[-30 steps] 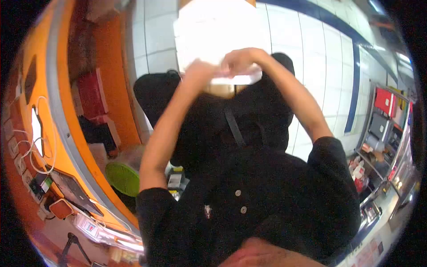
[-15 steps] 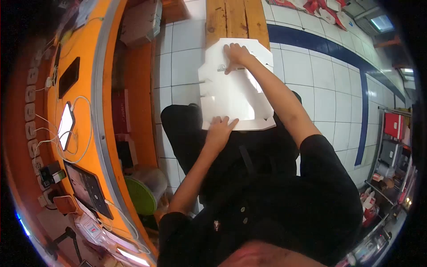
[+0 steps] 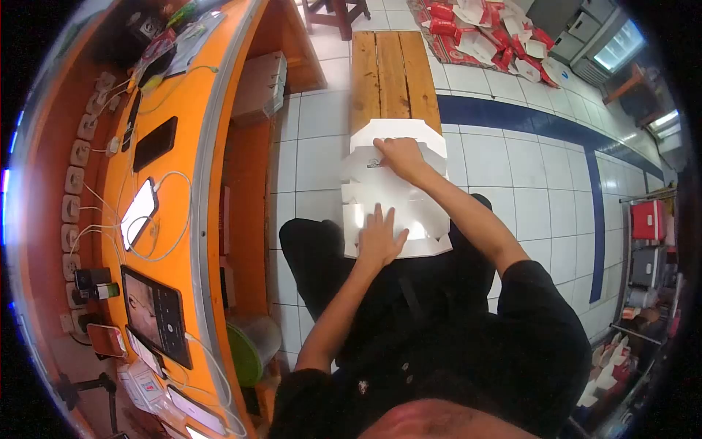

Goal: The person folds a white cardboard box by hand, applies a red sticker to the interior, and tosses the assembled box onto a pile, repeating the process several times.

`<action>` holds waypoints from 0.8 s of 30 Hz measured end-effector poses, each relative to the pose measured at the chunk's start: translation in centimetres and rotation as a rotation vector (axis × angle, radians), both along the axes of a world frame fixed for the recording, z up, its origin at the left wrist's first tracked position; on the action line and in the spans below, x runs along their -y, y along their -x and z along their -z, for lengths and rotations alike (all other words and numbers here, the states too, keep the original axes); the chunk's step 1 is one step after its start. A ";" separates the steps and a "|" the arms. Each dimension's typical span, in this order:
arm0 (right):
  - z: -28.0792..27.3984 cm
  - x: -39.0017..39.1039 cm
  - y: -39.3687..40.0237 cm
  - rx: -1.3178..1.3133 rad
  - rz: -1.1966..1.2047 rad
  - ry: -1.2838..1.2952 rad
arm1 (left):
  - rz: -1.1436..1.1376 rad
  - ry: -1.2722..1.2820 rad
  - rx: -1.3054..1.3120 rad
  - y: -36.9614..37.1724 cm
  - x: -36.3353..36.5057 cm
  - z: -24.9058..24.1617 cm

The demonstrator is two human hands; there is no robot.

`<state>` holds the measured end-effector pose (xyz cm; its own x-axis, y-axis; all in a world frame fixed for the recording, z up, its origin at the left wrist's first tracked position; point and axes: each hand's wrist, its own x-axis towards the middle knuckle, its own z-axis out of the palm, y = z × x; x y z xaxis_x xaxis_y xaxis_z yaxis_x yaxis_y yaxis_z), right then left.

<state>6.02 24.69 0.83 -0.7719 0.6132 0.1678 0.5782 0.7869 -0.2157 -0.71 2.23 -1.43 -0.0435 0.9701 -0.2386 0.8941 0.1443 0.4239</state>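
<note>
A flat white die-cut cardboard sheet (image 3: pixel 417 212) rests on the near end of a wooden bench (image 3: pixel 395 73) and over the person's lap. A small dark logo shows near its upper part, and a grey-looking flap stands or folds over there. My right hand (image 3: pixel 400 157) is at the upper part of the cardboard, fingers curled at the edge of that flap. My left hand (image 3: pixel 382 235) lies on the lower part, fingers spread, with nothing in it.
On the left, an orange counter (image 3: pixel 194 146) holds phones, a tablet (image 3: pixel 156 314) and white cables. A green bin (image 3: pixel 245 355) stands beneath it. Red and white cardboard pieces (image 3: pixel 504 36) lie on a mat at the back. A rack with a red box (image 3: pixel 646 220) is at the right.
The view has tilted, showing more of the bench and floor. My left hand has moved from the cardboard's near edge onto its surface. My right hand's fingers have curled at the flap.
</note>
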 end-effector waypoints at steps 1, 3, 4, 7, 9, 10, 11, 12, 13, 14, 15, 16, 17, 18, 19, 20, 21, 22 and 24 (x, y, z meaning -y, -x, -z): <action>-0.6 1.3 -0.8 -0.020 -0.007 -0.045 | -0.024 -0.004 -0.036 -0.5 -0.3 1.0; -1.1 3.7 -2.4 -0.051 -0.021 -0.121 | 0.017 -0.075 -0.238 -1.7 -0.5 2.2; -1.5 5.1 -3.0 -0.121 -0.037 -0.164 | -0.006 -0.063 -0.204 -1.9 -0.6 2.1; -2.0 9.1 -3.7 -0.166 0.014 -0.176 | -0.017 -0.058 -0.170 -1.7 -0.4 2.4; -1.7 12.0 -3.7 -0.176 0.028 -0.181 | -0.019 -0.078 -0.185 -1.8 -0.2 3.2; -1.0 13.1 -3.5 -0.192 0.042 -0.245 | 0.025 0.031 -0.170 -1.7 -0.6 2.2; -0.3 14.0 -3.5 -0.210 0.056 -0.318 | 0.010 -0.055 -0.055 -1.5 -0.4 2.7; 1.3 15.0 -3.7 -0.147 0.053 -0.315 | -0.007 -0.150 0.059 -1.2 -0.4 3.8; 2.7 15.6 -3.9 -0.144 0.043 -0.314 | -0.022 -0.250 0.169 -1.1 -0.4 5.0; 3.8 15.9 -3.9 -0.146 0.038 -0.321 | -0.014 -0.314 0.076 -1.0 -0.3 6.4; 3.9 15.6 -3.8 -0.152 0.028 -0.336 | 0.018 -0.274 -0.002 -0.8 -0.8 5.6; 3.9 15.3 -3.8 -0.155 0.026 -0.291 | 0.045 -0.232 -0.079 -1.0 -0.8 4.9; 4.0 15.0 -4.1 -0.133 0.059 -0.138 | 0.077 -0.186 -0.157 -1.2 -0.4 4.1; 3.1 14.3 -4.1 -0.114 0.090 0.008 | 0.015 -0.143 -0.249 -1.7 -0.5 4.0; 2.1 13.2 -3.9 -0.097 0.115 0.145 | 0.000 -0.098 -0.236 -1.7 -0.7 3.5; 1.2 11.5 -3.4 -0.048 0.145 0.169 | -0.020 -0.055 -0.220 -1.8 -0.8 3.1; 0.2 9.2 -2.7 0.001 0.175 0.197 | -0.040 -0.008 -0.204 -1.9 -0.7 2.8; -0.6 6.9 -1.9 0.048 0.206 0.228 | -0.059 -0.035 -0.172 -2.3 -0.5 2.6; -0.5 2.6 -0.6 0.206 0.098 0.336 | -0.035 0.013 -0.251 -3.7 0.1 3.5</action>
